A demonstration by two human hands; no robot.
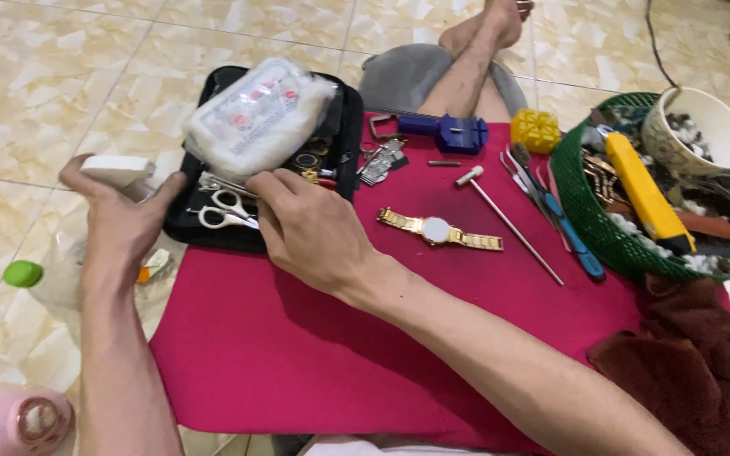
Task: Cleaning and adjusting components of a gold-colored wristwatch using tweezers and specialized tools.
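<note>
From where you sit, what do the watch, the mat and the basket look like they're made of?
The watch looks like gold-toned polished metal: its linked band glints. The mat looks like soft magenta fabric, matte and without shine. The basket looks like green plastic, moulded in an open mesh; I can't be certain.

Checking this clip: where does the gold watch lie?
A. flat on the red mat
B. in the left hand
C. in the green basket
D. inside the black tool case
A: the gold watch lies flat on the red mat, right of the right hand, apart from the black tool case and the green basket.
</note>
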